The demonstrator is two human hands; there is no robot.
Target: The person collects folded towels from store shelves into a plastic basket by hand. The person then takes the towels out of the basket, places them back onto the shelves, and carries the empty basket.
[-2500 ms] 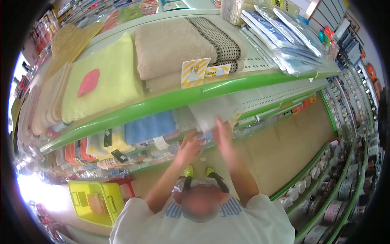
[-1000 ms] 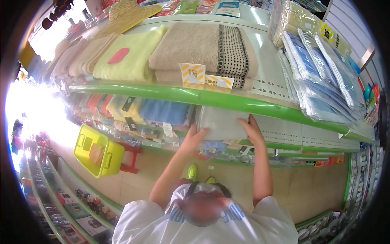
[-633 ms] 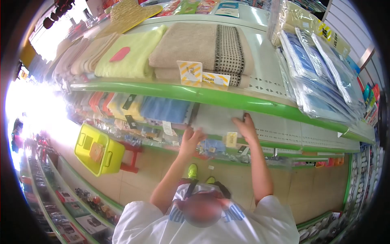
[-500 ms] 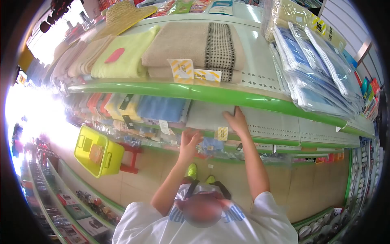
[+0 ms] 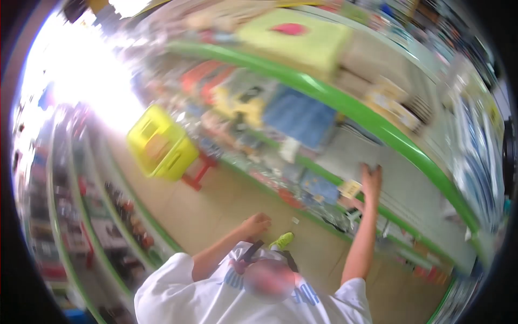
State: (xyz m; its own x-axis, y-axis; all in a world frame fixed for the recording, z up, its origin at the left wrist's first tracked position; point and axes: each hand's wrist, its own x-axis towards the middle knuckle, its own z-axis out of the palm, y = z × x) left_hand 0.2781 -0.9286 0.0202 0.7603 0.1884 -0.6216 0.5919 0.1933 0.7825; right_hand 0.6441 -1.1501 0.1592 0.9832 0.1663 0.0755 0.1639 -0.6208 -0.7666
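Right hand point(image 5: 371, 181) at lower shelf point(image 5: 418, 197), grip apart, near front of grey towel point(image 5: 342, 151); contact unclear. Towel sits right of blue towels point(image 5: 299, 116), partly under overhanging green edge point(image 5: 324, 89). Yellow tag point(image 5: 350, 189) beside hand. Left hand point(image 5: 254, 224) over floor point(image 5: 318, 245), grip can't tell. Yellow basket point(image 5: 181, 163) in aisle.

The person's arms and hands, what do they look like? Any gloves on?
The bare left hand and bare right hand show no gloves or watch, though the picture is blurry. The forearms are uncovered too. Short white cloth sleeves sit above them, part of a white cloth shirt with light-blue lettering.
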